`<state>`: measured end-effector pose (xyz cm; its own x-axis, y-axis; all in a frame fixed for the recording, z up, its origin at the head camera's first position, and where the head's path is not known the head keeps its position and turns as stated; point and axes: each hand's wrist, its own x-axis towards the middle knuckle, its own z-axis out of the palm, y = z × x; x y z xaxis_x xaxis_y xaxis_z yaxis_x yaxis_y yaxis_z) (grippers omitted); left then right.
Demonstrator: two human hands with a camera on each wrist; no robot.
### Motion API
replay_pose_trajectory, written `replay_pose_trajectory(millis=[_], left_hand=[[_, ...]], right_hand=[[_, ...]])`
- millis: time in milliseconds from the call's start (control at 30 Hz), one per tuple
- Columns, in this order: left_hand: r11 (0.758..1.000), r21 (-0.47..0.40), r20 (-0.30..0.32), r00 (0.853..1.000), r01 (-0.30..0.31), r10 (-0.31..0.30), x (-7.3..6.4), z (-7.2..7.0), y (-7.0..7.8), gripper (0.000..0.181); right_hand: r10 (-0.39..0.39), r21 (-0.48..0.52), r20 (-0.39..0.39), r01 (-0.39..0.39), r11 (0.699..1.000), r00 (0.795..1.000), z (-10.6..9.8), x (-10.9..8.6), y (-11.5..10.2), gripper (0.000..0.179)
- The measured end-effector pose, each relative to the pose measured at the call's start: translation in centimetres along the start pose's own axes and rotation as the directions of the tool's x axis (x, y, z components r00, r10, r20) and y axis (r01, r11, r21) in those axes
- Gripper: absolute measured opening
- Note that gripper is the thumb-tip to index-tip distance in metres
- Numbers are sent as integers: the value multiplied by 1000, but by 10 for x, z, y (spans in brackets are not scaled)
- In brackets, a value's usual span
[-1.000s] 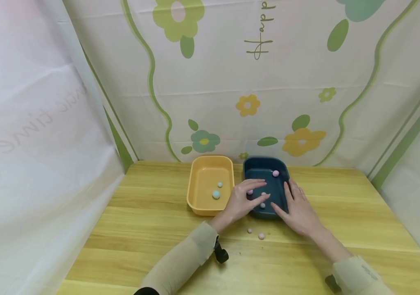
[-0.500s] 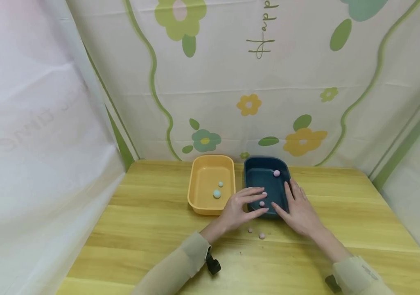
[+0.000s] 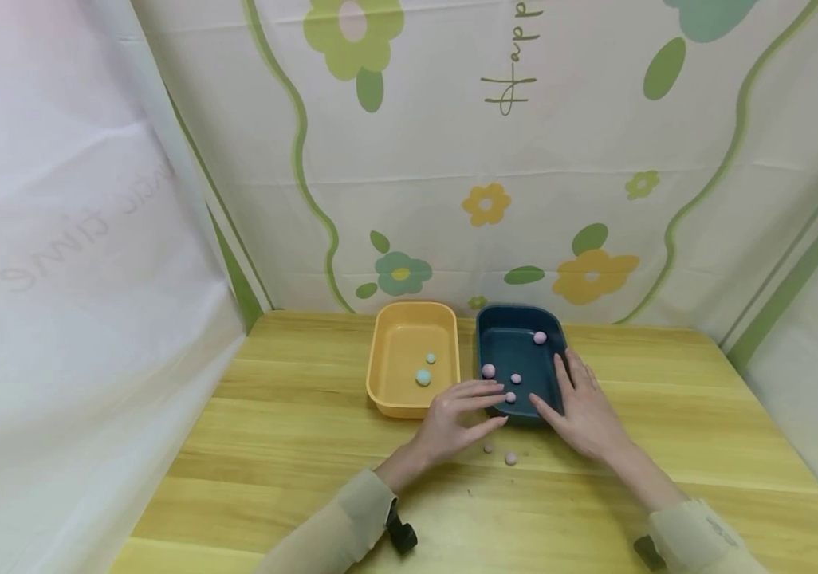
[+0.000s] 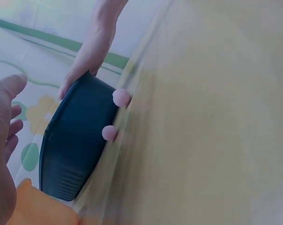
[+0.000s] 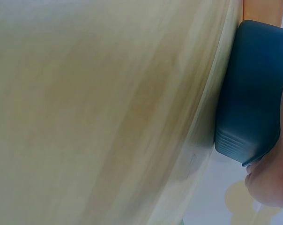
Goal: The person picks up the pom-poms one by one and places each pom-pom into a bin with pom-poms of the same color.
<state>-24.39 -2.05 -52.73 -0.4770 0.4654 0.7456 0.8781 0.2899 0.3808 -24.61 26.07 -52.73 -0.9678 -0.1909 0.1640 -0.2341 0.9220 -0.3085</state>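
A dark blue tray [image 3: 517, 315] stands on the table with several pinkish-lilac balls inside, among them a larger ball [image 3: 540, 338] at its back. My left hand [image 3: 452, 421] hovers over the tray's front left corner, thumb and fingers spread apart with nothing seen between them. One small ball [image 3: 511, 397] shows just by its fingertips. My right hand [image 3: 584, 414] rests at the tray's right rim, fingers fairly straight and thumb reaching over the inside. Two more pink balls, a small one [image 3: 488, 448] and a bigger one [image 3: 511, 458], lie on the table before the tray.
Left of the blue tray stands a yellow-orange tray [image 3: 373, 363] holding two light blue balls [image 3: 423, 377]. The wooden table [image 3: 294, 446] ends at a flower-printed cloth [image 3: 409, 159] behind, with cloth walls on both sides.
My left hand has drawn back toward the left and front, uncovering a lilac ball at the blue tray's left side. My right hand has stayed at the rim.
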Motion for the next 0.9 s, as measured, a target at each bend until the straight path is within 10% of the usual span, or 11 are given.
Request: replay_pose_trajectory(millis=[267, 567, 733, 900], left_hand=[[1000, -19, -87, 996, -10, 9, -10, 5, 3, 19], [1000, -26, -45, 999, 13, -14, -21, 9, 6, 20], [993, -74, 36, 995, 93, -91, -28, 8, 4, 24], [955, -142, 205, 951, 262, -230, -33, 7, 5, 30]], right_hand=[[0, 4, -7, 0, 1000, 1000, 1, 1, 1, 100], [7, 9, 2, -7, 1000, 1000, 1, 1, 1, 100], [9, 18, 5, -9, 1000, 1000, 1, 1, 2, 100], [16, 20, 5, -16, 1000, 1000, 1, 0, 2, 100]])
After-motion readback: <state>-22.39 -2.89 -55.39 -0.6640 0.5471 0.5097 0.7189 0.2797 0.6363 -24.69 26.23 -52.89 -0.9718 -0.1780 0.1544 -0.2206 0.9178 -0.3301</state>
